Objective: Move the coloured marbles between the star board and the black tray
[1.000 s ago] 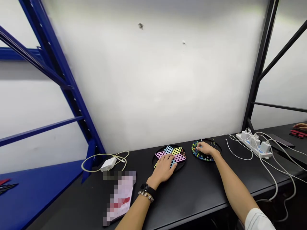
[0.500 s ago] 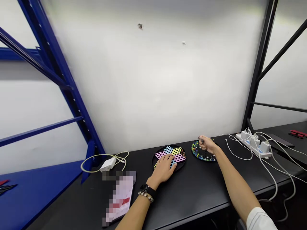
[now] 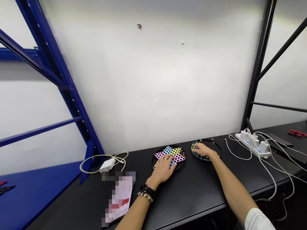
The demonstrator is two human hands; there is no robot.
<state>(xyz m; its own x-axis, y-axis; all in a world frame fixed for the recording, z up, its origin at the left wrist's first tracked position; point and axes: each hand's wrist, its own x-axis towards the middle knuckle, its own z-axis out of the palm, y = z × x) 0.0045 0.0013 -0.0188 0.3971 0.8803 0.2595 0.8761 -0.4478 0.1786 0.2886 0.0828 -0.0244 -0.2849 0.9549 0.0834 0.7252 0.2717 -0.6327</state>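
My left hand (image 3: 163,167) lies flat with fingers spread on a star-shaped Chinese checkers board (image 3: 179,157) in pink, yellow and blue, full of round holes. The board sits in a round black tray (image 3: 153,158), where a few brownish marbles show at the right side. My right hand (image 3: 201,149) is over the left part of a second round black tray (image 3: 219,152), fingers curled down among glass marbles (image 3: 197,156) in blue, green and white. Whatever its fingertips pinch is too small to make out.
A phone (image 3: 121,195), partly pixelated, lies left of my left forearm. Behind it sits a white charger (image 3: 107,164) with a looped cable. At right, a white power strip (image 3: 254,145) carries several plugs, and cables trail over the black table's edge (image 3: 192,212).
My right hand has come down and a little left, from above the marble tray to among its marbles. The marbles now lie bunched toward the tray's left. My left hand has stayed put.
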